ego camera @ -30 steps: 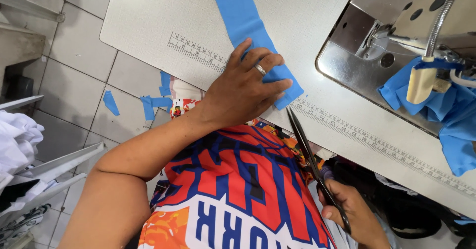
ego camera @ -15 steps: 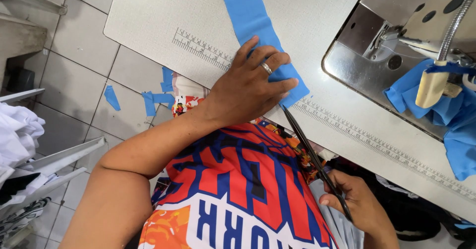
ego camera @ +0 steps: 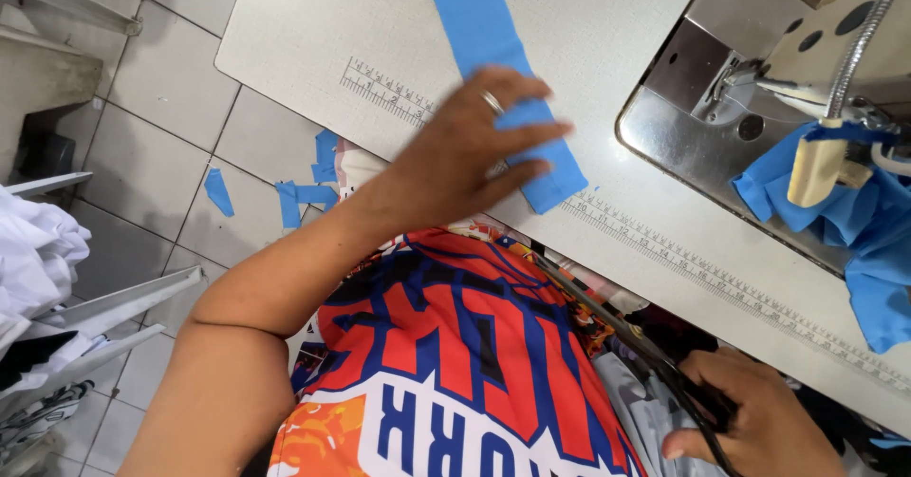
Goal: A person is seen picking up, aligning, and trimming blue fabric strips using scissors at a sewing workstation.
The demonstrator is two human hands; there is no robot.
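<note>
Pressing left hand [ego camera: 465,149] flat, fingers spread, on blue strip [ego camera: 493,50] | right hand [ego camera: 750,420] fingers gripping scissors [ego camera: 617,330]

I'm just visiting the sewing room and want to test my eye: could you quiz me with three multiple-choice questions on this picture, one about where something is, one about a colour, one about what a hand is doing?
1. Where does the left hand rest?
A. On the blue fabric strip on the table
B. On the floor tiles
C. On the sewing machine

2. What colour are the scraps on the floor?
A. Red
B. Blue
C. Green

3. What is the right hand doing?
A. Lying open and empty
B. Pressing the ruler
C. Gripping the scissors

Answers:
1. A, its spread fingers lie flat over the strip's near end, by the ruler printed along the table edge.
2. B, they match the strip's blue.
3. C, its fingers close round the dark handles below the table edge, blades pointing up toward the strip.
</note>
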